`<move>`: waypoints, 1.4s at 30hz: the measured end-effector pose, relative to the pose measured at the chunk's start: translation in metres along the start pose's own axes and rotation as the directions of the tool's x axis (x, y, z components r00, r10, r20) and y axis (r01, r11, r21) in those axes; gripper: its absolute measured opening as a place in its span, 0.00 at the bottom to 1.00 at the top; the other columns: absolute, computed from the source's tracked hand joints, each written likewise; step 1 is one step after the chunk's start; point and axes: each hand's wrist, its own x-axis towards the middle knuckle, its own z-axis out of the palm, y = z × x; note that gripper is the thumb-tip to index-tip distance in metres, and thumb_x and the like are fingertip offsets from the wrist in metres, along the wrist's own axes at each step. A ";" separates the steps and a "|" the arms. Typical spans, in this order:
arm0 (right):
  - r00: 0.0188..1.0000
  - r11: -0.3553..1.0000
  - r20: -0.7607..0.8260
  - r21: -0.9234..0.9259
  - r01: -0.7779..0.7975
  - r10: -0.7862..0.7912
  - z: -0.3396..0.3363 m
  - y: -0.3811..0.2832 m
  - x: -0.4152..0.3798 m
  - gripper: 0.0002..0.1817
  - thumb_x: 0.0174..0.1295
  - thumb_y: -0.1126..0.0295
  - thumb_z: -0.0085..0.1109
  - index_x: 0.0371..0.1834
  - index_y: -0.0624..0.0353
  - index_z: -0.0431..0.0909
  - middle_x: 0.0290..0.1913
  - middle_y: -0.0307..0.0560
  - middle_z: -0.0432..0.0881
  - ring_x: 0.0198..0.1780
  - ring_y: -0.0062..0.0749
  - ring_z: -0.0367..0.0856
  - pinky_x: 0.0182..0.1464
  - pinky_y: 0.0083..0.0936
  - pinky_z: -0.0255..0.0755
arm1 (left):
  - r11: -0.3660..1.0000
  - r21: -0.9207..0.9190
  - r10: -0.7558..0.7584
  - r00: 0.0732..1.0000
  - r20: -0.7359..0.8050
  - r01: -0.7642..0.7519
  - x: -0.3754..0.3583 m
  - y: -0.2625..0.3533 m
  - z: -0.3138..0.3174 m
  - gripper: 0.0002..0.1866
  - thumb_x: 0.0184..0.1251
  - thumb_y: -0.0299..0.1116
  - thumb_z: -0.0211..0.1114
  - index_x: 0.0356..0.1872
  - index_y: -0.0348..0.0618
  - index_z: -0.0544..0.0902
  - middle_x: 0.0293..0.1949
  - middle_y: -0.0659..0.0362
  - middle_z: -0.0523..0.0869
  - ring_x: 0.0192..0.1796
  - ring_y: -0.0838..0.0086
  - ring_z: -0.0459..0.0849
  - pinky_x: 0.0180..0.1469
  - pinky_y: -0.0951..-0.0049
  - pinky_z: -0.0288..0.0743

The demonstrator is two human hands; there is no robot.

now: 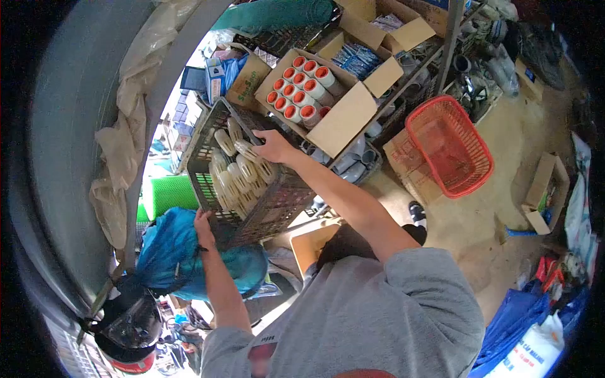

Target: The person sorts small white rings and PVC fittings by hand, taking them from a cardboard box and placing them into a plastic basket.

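A dark slatted crate (271,208) stands tilted in front of me, with several clear plastic bottle-like items (236,179) lying inside it. My right hand (274,147) is closed on the crate's upper rim, near the open carton. Lower down, my left hand (203,228) grips the crate's near left corner, beside a blue cloth-like bundle (170,246). Just beyond the crate, an open cardboard box (343,120) holds several white tubes with orange ends (302,85).
A red basket (450,148) sits at the right beside cardboard. Farther back is a box of blue packets (356,60). A green mesh item (167,195) is at the left, a helmet (129,315) at lower left, and blue and white sacks (535,346) at lower right.
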 end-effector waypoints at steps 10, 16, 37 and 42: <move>0.946 0.975 -0.272 0.178 -0.132 0.177 -0.117 -0.030 -0.196 0.18 0.71 0.58 0.66 0.34 0.65 0.87 0.23 0.43 0.83 0.25 0.21 0.80 0.26 0.23 0.72 | 0.932 0.146 0.359 0.897 -0.259 -0.331 -0.199 0.158 0.196 0.07 0.76 0.31 0.64 0.43 0.37 0.83 0.37 0.57 0.87 0.37 0.75 0.85 0.39 0.74 0.80; 0.865 0.929 -0.370 -0.014 -0.369 0.338 -0.254 0.208 -0.443 0.20 0.72 0.56 0.60 0.49 0.65 0.78 0.36 0.50 0.86 0.37 0.33 0.86 0.41 0.34 0.82 | 0.995 0.016 -0.096 0.950 0.298 0.096 -0.346 -0.066 0.316 0.17 0.80 0.48 0.56 0.48 0.46 0.83 0.41 0.58 0.90 0.38 0.70 0.90 0.31 0.72 0.80; 0.754 0.336 -0.480 -0.692 -0.640 0.448 -0.139 0.171 -0.675 0.40 0.62 0.55 0.68 0.74 0.64 0.65 0.61 0.69 0.79 0.64 0.63 0.78 0.66 0.45 0.73 | 0.828 0.437 -0.559 0.473 0.681 0.350 -0.580 -0.190 0.290 0.44 0.79 0.52 0.60 0.81 0.31 0.52 0.78 0.41 0.61 0.76 0.54 0.65 0.79 0.65 0.54; 0.618 0.557 0.021 -0.458 -0.693 0.786 -0.117 0.388 -0.681 0.35 0.59 0.59 0.68 0.70 0.57 0.70 0.60 0.58 0.83 0.62 0.53 0.80 0.65 0.47 0.72 | 0.576 0.257 -0.707 0.315 0.634 0.776 -0.562 -0.215 0.299 0.42 0.77 0.48 0.63 0.84 0.51 0.52 0.76 0.40 0.65 0.73 0.61 0.71 0.67 0.65 0.74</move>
